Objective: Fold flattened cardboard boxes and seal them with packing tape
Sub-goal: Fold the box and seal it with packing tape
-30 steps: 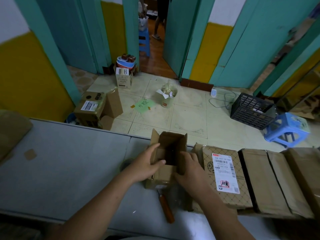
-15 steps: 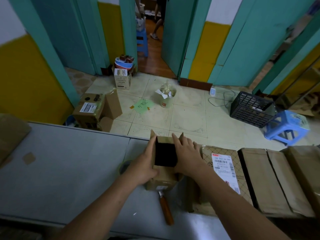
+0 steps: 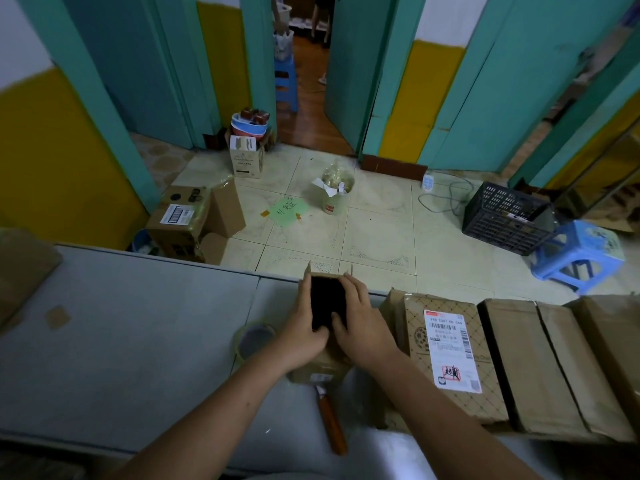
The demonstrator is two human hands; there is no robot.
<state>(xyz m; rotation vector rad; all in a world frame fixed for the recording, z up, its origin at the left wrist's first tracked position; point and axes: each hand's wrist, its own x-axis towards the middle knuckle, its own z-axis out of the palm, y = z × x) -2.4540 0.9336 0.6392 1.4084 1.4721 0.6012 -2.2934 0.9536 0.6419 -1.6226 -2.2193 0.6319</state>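
A small brown cardboard box (image 3: 320, 367) stands upright on the grey table (image 3: 121, 341) near its far edge, its open top a dark hollow. My left hand (image 3: 303, 329) presses against the box's left side, fingers straight along the flap. From the right, my right hand (image 3: 360, 320) lies over the top flap with fingers spread, pushing it inward. A roll of clear packing tape (image 3: 254, 337) lies just left of the box. A tool with an orange-brown handle (image 3: 330, 419) sticks out from under the box toward me.
Several flat and taped cardboard boxes (image 3: 450, 355) lie in a row on the table to the right. Another cardboard piece (image 3: 20, 268) sits at the far left. Beyond the table the tiled floor holds boxes, a paper bucket, a black crate (image 3: 507, 218) and a blue stool (image 3: 581, 254).
The box's top flaps, spread open a second ago, have been pushed inward. Both hands moved up from the box's front to its top edges.
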